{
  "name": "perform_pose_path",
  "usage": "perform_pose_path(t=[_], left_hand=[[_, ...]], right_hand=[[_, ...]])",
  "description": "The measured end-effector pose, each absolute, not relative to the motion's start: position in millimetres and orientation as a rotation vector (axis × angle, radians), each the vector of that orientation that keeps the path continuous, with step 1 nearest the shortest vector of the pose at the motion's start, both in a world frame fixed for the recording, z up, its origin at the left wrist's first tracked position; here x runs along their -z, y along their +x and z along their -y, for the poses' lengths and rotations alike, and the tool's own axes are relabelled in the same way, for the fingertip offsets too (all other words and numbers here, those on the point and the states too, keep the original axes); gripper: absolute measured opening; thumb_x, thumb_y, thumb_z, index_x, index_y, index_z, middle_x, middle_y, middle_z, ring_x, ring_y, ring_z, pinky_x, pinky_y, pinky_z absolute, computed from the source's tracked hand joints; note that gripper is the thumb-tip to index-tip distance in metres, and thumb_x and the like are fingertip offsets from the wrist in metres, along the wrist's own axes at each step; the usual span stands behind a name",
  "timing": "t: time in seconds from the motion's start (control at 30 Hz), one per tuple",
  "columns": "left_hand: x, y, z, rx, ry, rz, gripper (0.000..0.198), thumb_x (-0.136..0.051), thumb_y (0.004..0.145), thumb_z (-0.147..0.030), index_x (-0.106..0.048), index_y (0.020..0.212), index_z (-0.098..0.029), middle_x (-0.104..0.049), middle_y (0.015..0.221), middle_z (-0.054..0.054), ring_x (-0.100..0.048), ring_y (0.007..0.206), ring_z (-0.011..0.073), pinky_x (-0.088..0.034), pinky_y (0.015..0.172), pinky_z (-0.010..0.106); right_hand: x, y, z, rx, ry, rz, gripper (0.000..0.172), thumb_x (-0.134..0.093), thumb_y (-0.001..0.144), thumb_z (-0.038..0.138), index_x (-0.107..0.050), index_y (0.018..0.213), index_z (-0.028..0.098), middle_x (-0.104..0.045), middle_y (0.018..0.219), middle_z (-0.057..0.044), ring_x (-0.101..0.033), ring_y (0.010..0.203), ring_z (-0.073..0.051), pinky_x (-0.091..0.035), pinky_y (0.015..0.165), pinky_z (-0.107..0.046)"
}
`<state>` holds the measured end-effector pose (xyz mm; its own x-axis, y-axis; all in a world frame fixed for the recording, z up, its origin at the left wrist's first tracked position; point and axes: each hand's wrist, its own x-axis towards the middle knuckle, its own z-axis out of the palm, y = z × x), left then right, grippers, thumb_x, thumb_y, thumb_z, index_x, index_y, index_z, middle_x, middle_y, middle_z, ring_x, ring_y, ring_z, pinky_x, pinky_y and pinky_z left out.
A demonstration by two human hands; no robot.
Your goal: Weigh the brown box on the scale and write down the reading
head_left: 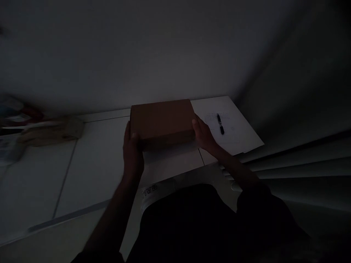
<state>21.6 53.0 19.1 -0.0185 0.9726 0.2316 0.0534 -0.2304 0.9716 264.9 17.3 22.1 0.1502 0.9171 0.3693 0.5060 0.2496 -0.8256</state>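
The brown box [162, 122] sits closed on the white tabletop [95, 164] by the wall — the left hand [132, 153] and right hand [203, 134] each grip one side, a black pen [220, 124] lying on paper [233, 128] nearby.

A box [162, 122] sits on the tabletop [95, 164], the left hand [132, 151] at its left side and the right hand [203, 134] at its right. Right of it, a pen [220, 124] lies on a sheet [233, 135]. Blurred clutter [41, 128] lies far left.
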Motion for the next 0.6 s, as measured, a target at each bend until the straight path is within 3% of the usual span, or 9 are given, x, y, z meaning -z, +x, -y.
perform_pose_path(t=[0.17,0.6], left_hand=[[-18.5,24.8,-50.1,-1.369,1.401,-1.146,0.061,-0.044,0.102,-0.04,-0.034,0.156,-0.016,-0.034,0.158,0.007,-0.034,0.145,0.0225,-0.03,0.119,0.034],[-9.3,24.6,-52.6,-1.377,1.355,-1.161,0.063,-0.046,0.1,-0.041,-0.034,0.156,-0.015,-0.034,0.158,0.008,-0.035,0.144,0.0232,-0.031,0.118,0.034]], right_hand=[[-19.1,266.1,-16.8,-0.542,-1.39,1.521,0.074,-0.02,0.104,0.069,-0.034,0.156,0.019,-0.039,0.152,-0.007,-0.038,0.14,-0.023,-0.036,0.118,-0.037],[-12.4,266.7,-20.5,-0.554,-1.39,1.494,0.076,-0.022,0.102,0.072,-0.037,0.155,0.019,-0.038,0.152,-0.006,-0.035,0.142,-0.022,-0.028,0.123,-0.039]])
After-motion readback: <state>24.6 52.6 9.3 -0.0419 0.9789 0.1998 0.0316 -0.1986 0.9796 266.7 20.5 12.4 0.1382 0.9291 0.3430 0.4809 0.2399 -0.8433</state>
